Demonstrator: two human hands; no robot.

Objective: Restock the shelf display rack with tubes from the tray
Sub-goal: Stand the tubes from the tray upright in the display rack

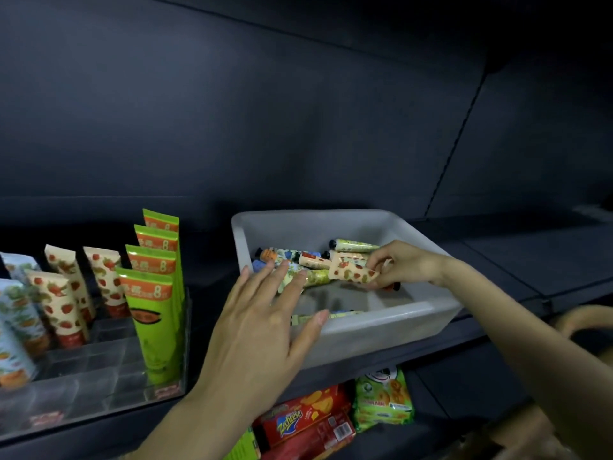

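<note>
A grey tray point(374, 330) sits on the dark shelf and holds several small printed tubes point(292, 257). My right hand point(403, 263) reaches into the tray and pinches a cream tube with a strawberry print point(351, 273), lifted just above the pile. My left hand point(262, 320) hovers with fingers spread over the tray's front left corner and holds nothing. To the left stands a clear acrylic display rack point(109, 370) with upright green tubes point(151, 313), strawberry tubes point(63, 303) and blue-patterned tubes point(15, 327).
The dark shelf point(544, 260) runs on to the right of the tray. Below it, a lower shelf holds red biscuit packs point(305, 423) and green snack packs point(384, 400). A tan object point(583, 318) lies at the right edge.
</note>
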